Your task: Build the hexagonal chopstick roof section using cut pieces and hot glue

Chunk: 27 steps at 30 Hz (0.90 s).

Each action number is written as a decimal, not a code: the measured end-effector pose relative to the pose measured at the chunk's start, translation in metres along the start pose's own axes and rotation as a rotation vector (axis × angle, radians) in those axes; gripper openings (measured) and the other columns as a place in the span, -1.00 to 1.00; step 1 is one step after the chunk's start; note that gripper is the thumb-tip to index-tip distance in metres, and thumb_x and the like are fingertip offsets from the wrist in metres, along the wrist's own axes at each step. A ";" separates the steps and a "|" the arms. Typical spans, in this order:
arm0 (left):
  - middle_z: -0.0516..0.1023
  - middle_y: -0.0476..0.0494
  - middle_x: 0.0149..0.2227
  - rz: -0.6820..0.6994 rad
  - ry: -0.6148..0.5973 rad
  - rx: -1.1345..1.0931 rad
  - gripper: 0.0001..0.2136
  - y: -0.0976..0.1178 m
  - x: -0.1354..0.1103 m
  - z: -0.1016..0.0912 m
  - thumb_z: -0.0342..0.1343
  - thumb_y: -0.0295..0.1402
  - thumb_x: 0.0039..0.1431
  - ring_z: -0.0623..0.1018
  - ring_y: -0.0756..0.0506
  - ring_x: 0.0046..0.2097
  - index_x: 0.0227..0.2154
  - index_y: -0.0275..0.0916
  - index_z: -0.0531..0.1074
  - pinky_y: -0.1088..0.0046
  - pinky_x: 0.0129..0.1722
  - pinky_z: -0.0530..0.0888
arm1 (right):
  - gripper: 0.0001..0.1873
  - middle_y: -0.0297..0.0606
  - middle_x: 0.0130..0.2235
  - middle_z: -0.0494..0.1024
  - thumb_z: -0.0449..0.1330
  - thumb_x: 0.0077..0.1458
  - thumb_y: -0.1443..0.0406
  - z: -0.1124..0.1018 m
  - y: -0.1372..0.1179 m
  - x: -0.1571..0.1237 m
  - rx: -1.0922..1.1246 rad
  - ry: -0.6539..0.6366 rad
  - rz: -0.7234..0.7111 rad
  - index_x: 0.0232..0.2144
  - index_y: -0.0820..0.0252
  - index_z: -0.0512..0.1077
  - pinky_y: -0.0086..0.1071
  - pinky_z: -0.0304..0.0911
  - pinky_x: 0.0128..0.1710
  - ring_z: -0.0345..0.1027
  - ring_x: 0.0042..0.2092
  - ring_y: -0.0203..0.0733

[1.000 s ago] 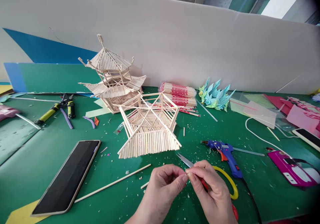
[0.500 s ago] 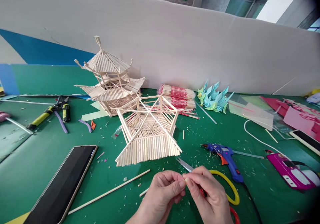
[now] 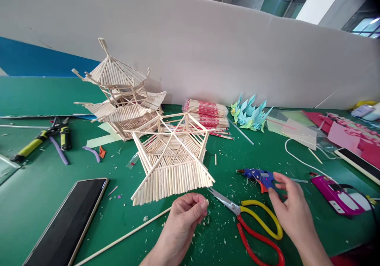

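My left hand (image 3: pixel 187 218) is pinched closed in front of the model; whatever sits between its thumb and forefinger is too small to make out. My right hand (image 3: pixel 292 210) has its fingers apart at the handle of a blue hot glue gun (image 3: pixel 257 175), thumb on the near side. Just beyond my left hand stands a stick-built frame (image 3: pixel 175 175) with a sloping panel of sticks along its front. Scissors (image 3: pixel 234 208) with one yellow and one red handle lie between my hands. A long thin wooden stick (image 3: pixel 127 234) runs partly behind my left hand.
A tiered stick pagoda (image 3: pixel 118 76) stands at the back left, beside bundled sticks (image 3: pixel 208 109) and blue folded-paper flowers (image 3: pixel 251 113). A phone (image 3: pixel 68 222) and pliers (image 3: pixel 56 135) lie left. A magenta device (image 3: pixel 335 194) with cables is at the right.
My hands have parted. The right one has left the left hand's fingertips and moved right to the glue gun, uncovering the scissors. My left hand remains pinched. The view has shifted slightly right.
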<state>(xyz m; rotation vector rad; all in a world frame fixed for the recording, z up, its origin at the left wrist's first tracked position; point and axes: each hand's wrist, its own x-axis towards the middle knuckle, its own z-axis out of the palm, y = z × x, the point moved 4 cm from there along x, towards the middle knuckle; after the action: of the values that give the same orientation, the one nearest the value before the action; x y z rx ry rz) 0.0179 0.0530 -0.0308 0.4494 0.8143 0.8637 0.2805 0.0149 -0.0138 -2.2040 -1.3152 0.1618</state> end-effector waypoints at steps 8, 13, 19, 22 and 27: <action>0.34 0.05 -0.68 -0.004 -0.025 -0.124 -0.84 -0.006 0.006 -0.008 0.34 -0.38 -0.18 0.23 0.12 -0.59 -0.61 -0.33 0.48 0.57 -0.51 0.16 | -0.62 -0.09 -0.32 0.47 0.10 -0.12 0.13 0.017 0.046 0.014 -0.104 -0.173 0.116 -0.25 0.22 0.34 -0.14 0.27 -0.44 0.38 -0.38 0.07; 0.38 0.02 -0.68 -0.035 -0.072 -0.187 -0.85 -0.009 0.006 -0.007 0.33 -0.40 -0.17 0.23 0.12 -0.60 -0.63 -0.34 0.47 0.54 -0.50 0.16 | -0.70 -0.24 -0.51 0.50 0.07 -0.06 0.10 0.005 0.044 0.012 0.101 -0.293 0.214 -0.35 0.17 0.38 -0.24 0.32 -0.44 0.42 -0.43 -0.02; 0.39 0.01 -0.67 -0.050 -0.080 -0.206 -0.87 -0.010 0.005 -0.005 0.32 -0.42 -0.15 0.25 0.12 -0.59 -0.61 -0.34 0.48 0.56 -0.51 0.16 | -0.66 -0.27 -0.52 0.52 0.25 -0.12 0.07 -0.004 0.031 -0.015 0.897 -0.372 0.594 -0.32 0.15 0.44 -0.36 0.38 -0.44 0.39 -0.43 -0.11; 0.38 0.01 -0.68 -0.050 -0.076 -0.198 -0.87 -0.010 0.004 -0.006 0.33 -0.42 -0.16 0.26 0.12 -0.59 -0.61 -0.34 0.49 0.57 -0.50 0.17 | -0.74 -0.25 -0.45 0.54 0.23 -0.06 0.11 -0.006 0.022 -0.023 0.967 -0.389 0.543 -0.30 0.06 0.44 -0.32 0.40 -0.42 0.42 -0.42 -0.08; 0.35 0.04 -0.67 -0.053 -0.059 -0.180 -0.85 -0.011 0.005 -0.009 0.35 -0.40 -0.19 0.24 0.13 -0.58 -0.60 -0.35 0.49 0.59 -0.51 0.16 | -0.74 -0.24 -0.59 0.47 0.13 0.04 0.08 -0.018 -0.010 -0.036 0.805 -0.357 0.140 -0.47 0.12 0.42 -0.34 0.37 -0.56 0.35 -0.58 -0.15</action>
<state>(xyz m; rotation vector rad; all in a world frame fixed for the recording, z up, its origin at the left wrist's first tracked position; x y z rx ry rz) 0.0181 0.0507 -0.0461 0.2921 0.6847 0.8628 0.2611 -0.0185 -0.0001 -1.5960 -1.0031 0.9893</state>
